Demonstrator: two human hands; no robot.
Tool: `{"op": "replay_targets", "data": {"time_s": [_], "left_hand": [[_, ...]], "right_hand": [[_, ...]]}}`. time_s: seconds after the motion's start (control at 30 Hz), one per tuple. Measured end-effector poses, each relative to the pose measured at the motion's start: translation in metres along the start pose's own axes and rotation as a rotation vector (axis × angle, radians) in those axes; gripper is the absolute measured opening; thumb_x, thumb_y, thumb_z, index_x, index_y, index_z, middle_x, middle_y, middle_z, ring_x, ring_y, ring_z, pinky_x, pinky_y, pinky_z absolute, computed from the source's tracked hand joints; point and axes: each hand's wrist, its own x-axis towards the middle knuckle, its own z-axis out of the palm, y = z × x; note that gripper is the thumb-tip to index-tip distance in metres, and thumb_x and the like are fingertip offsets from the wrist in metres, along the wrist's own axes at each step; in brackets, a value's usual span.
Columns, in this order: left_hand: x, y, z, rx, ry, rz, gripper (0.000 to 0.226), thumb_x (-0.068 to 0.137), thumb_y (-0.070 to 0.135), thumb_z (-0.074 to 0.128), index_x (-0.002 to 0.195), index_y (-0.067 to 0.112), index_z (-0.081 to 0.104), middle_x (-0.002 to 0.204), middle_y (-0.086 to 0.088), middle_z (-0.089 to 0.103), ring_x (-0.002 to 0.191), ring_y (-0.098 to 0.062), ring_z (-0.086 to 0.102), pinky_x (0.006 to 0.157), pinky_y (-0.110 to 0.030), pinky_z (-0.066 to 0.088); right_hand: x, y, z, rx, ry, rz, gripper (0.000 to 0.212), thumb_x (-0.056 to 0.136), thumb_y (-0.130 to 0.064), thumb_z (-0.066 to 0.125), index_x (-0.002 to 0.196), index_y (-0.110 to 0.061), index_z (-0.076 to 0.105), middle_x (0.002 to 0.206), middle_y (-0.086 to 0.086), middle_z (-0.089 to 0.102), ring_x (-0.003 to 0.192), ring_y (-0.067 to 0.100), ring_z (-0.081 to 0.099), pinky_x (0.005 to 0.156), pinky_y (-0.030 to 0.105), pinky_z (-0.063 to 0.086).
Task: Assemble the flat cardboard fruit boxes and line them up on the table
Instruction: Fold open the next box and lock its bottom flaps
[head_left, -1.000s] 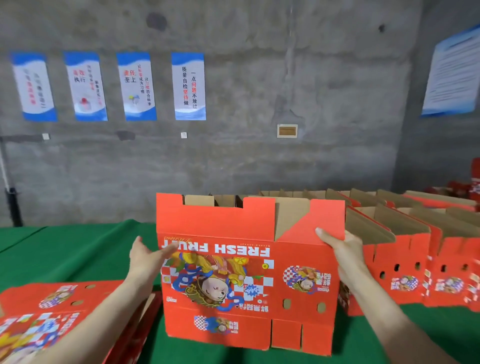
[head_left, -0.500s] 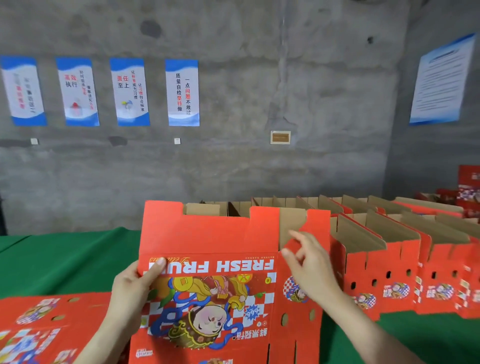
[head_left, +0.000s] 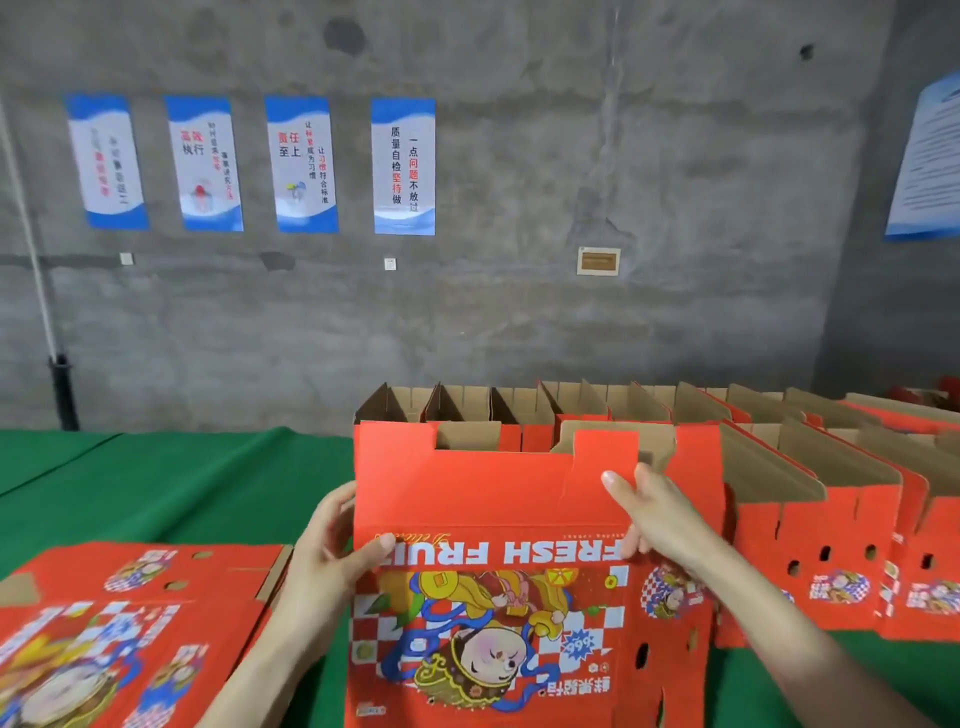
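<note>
Red box (head_left: 493, 514), base cropped | left hand (head_left: 322, 561) clamps edge, fingers (head_left: 332, 506) half-hidden | right hand (head_left: 662, 519) fingers flat on flap (head_left: 605, 452)

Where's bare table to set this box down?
Bare: green cloth left of the held box, between the flat stack and the wall. Crowded: assembled boxes fill the right; only a narrow green strip fronts them.
</note>
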Motion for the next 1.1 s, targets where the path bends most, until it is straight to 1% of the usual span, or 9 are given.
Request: {"op": "replay_targets", "data": {"time_s": [0.1, 0.27, 0.37, 0.47, 0.57, 0.67, 0.77, 0.93, 1.1], "left_hand": [[0.007, 0.0, -0.004, -0.107, -0.098, -0.079, 0.035, 0.068, 0.009, 0.072, 0.101, 0.017, 0.065, 0.112, -0.021, 0.065, 0.094, -0.037, 0.067, 0.079, -0.05, 0.056], [0.02, 0.008, 0.001, -0.119, -0.109, -0.044, 0.054, 0.07, 0.0, 0.066, 0.12, 0.02, 0.06, 0.114, -0.015, 0.067, 0.096, -0.035, 0.066, 0.083, -0.049, 0.053], [0.026, 0.018, 0.002, -0.059, -0.169, -0.08, 0.037, 0.067, 0.004, 0.068, 0.102, 0.017, 0.069, 0.105, -0.019, 0.068, 0.09, -0.037, 0.066, 0.083, -0.047, 0.052], [0.033, 0.033, -0.004, 0.339, -0.214, 0.027, 0.019, 0.076, 0.025, 0.066, 0.09, 0.015, 0.074, 0.113, 0.0, 0.066, 0.105, -0.025, 0.064, 0.088, -0.035, 0.048], [0.037, 0.04, -0.008, 0.983, -0.253, 0.14, 0.045, 0.086, 0.06, 0.049, 0.106, 0.026, 0.069, 0.118, 0.013, 0.062, 0.106, -0.008, 0.06, 0.099, -0.037, 0.043], [0.037, 0.045, -0.009, 0.83, -0.393, -0.099, 0.055, 0.08, 0.067, 0.045, 0.108, 0.023, 0.062, 0.097, 0.009, 0.074, 0.088, -0.008, 0.07, 0.082, -0.035, 0.056], [0.04, 0.051, -0.007, 0.691, -0.679, -0.295, 0.036, 0.086, 0.051, 0.053, 0.099, 0.021, 0.067, 0.095, 0.005, 0.075, 0.075, -0.011, 0.071, 0.068, -0.039, 0.058], [0.033, 0.048, 0.01, 0.858, -0.722, -0.28, 0.04, 0.081, 0.062, 0.036, 0.095, 0.036, 0.063, 0.086, 0.024, 0.072, 0.07, 0.004, 0.066, 0.072, -0.024, 0.056], [0.022, 0.039, 0.016, 1.102, -0.791, -0.26, 0.032, 0.084, 0.071, 0.03, 0.07, 0.05, 0.05, 0.063, 0.039, 0.056, 0.049, 0.009, 0.057, 0.059, -0.009, 0.047]], "right_hand": [[0.001, 0.003, -0.001, 0.071, 0.159, -0.016, 0.031, 0.097, -0.046, 0.04, 0.091, -0.017, 0.048, 0.061, 0.002, 0.062, 0.058, 0.014, 0.063, 0.071, 0.04, 0.052], [0.003, 0.0, 0.002, 0.161, 0.26, -0.028, 0.032, 0.098, -0.044, 0.043, 0.081, -0.017, 0.047, 0.076, 0.007, 0.064, 0.066, 0.022, 0.065, 0.062, 0.039, 0.052], [0.005, -0.001, 0.0, 0.166, 0.316, -0.033, 0.036, 0.097, -0.044, 0.043, 0.08, -0.012, 0.047, 0.08, 0.011, 0.064, 0.072, 0.026, 0.065, 0.067, 0.043, 0.053], [0.002, -0.001, -0.002, 0.175, 0.355, -0.043, 0.037, 0.096, -0.046, 0.042, 0.077, -0.014, 0.044, 0.077, 0.013, 0.063, 0.069, 0.027, 0.066, 0.064, 0.043, 0.054], [-0.004, -0.002, -0.004, 0.179, 0.378, -0.082, 0.038, 0.091, -0.053, 0.039, 0.074, -0.019, 0.041, 0.068, 0.008, 0.06, 0.06, 0.019, 0.064, 0.055, 0.037, 0.05], [-0.007, 0.001, -0.006, 0.214, 0.335, -0.108, 0.042, 0.09, -0.052, 0.04, 0.08, -0.012, 0.044, 0.07, 0.013, 0.061, 0.061, 0.022, 0.065, 0.057, 0.04, 0.052], [-0.007, 0.008, -0.006, 0.252, 0.268, -0.139, 0.039, 0.096, -0.041, 0.045, 0.092, -0.002, 0.046, 0.078, 0.021, 0.064, 0.068, 0.031, 0.067, 0.063, 0.047, 0.054], [-0.008, 0.024, -0.01, 0.317, 0.217, -0.126, 0.033, 0.096, -0.035, 0.046, 0.094, -0.002, 0.045, 0.078, 0.019, 0.064, 0.065, 0.027, 0.068, 0.056, 0.034, 0.053], [-0.014, 0.041, -0.007, 0.361, 0.203, -0.112, 0.045, 0.089, -0.045, 0.046, 0.091, -0.001, 0.043, 0.068, 0.018, 0.058, 0.055, 0.024, 0.06, 0.049, 0.031, 0.045]]}}
